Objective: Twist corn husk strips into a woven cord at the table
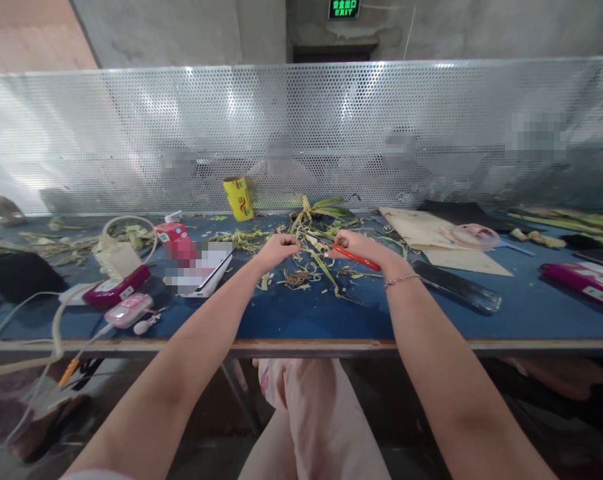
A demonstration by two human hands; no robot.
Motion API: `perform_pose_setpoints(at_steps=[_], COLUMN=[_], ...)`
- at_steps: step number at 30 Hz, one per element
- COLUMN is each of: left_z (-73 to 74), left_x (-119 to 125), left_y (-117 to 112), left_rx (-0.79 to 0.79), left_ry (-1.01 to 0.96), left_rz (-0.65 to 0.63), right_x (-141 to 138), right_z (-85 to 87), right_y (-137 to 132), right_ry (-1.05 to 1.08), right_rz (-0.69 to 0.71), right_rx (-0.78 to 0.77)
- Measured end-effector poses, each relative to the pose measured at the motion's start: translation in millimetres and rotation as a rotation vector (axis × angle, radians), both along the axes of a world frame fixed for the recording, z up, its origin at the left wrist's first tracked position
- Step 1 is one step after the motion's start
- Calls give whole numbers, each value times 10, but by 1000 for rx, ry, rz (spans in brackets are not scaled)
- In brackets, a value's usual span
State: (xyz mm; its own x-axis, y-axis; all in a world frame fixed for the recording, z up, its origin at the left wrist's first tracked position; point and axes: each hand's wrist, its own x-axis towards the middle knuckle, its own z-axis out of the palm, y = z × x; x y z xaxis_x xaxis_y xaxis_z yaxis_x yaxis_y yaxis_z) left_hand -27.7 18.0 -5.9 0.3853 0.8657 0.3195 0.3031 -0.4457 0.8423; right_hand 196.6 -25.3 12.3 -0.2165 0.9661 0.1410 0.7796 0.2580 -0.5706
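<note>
My left hand [280,248] is closed in a pinch over a pile of green and yellow plant leaves and strips [311,263] on the blue table [306,313]. It holds a thin strip that I cannot name for sure. My right hand [355,245] is closed round a red pen-like tool [356,257], whose tip points left toward the left hand. The two hands are a short gap apart above the scraps. A thin bracelet [401,280] sits on my right wrist.
A yellow can [238,198] stands at the back by the perforated metal screen [301,133]. Phones, a pink device [128,310], a magenta device [114,288] and cables lie at the left. Tan paper sheets [441,240], a tape ring [468,235] and a dark flat bar [456,287] lie at the right.
</note>
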Motion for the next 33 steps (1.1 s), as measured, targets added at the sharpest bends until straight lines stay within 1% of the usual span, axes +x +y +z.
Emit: perform_pose_setpoints(at_steps=[10,14,19,27,33], left_z=[4,20,20,5,5], left_x=[-18,-12,-2,-6,-8], left_y=[-4,-20,-16,0,0], left_rx=[42,26,13,8,10], left_ry=[48,55,35,30,19], left_rz=[-60,-32,-26,11,-7], right_x=[-6,23,58,61,55], right_z=[18,-13,-38,1,11], right_y=[-24,21,53,-9,-21], right_ry=[-7,1,12,23,46], right_rz=[-6,-5,7,-6,-7], right_rx=[7,21,24,40,56])
